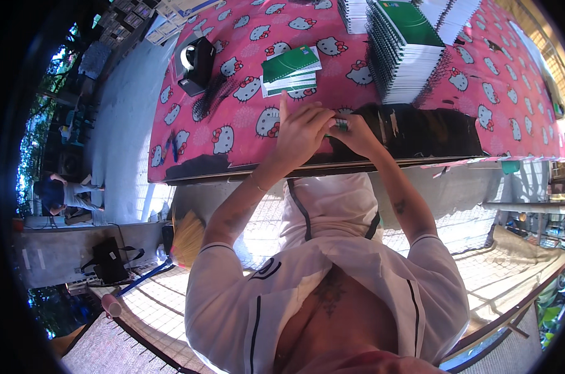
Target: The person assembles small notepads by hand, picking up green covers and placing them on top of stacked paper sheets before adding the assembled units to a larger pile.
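Green material (pixel 342 124), any writing unreadable, is peeking between left hand (pixel 301 129) and right hand (pixel 358 135); I can't tell the fingers' grip.

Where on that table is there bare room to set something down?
The pink tablecloth is widest open right of the spiral notebooks. Another patch lies left of the left hand, nearer the front than the dark coils. A narrow strip separates the green-and-white cards from the notebooks. Front middle is crowded: left and right hand meet there.
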A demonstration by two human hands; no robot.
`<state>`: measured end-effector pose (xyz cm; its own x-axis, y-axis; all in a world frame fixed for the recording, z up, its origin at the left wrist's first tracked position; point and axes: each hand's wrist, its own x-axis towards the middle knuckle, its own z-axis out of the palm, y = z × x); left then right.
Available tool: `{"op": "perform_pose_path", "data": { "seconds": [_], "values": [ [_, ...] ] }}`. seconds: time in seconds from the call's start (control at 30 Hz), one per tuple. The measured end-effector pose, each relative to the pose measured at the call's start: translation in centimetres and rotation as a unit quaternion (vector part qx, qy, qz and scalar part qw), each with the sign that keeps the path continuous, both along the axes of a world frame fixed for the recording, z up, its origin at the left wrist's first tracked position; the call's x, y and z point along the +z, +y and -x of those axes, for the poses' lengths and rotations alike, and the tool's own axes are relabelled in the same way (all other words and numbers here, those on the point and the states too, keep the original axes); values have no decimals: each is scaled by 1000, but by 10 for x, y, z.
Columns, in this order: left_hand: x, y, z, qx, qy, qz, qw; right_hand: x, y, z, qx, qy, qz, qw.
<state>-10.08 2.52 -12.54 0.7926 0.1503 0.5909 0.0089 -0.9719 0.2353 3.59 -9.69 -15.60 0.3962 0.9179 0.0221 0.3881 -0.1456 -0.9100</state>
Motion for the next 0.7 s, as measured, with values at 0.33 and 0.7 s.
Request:
{"op": "perform_pose_path", "data": {
  "seconds": [0.33,0.7],
  "values": [
    [-12,-5,0,-20,-36,62,997,20,-31,-39,49,23,-75,996],
    [20,-16,9,-29,41,-2,999,26,-18,-12,-59,-147,-205,966]
  ]
}}
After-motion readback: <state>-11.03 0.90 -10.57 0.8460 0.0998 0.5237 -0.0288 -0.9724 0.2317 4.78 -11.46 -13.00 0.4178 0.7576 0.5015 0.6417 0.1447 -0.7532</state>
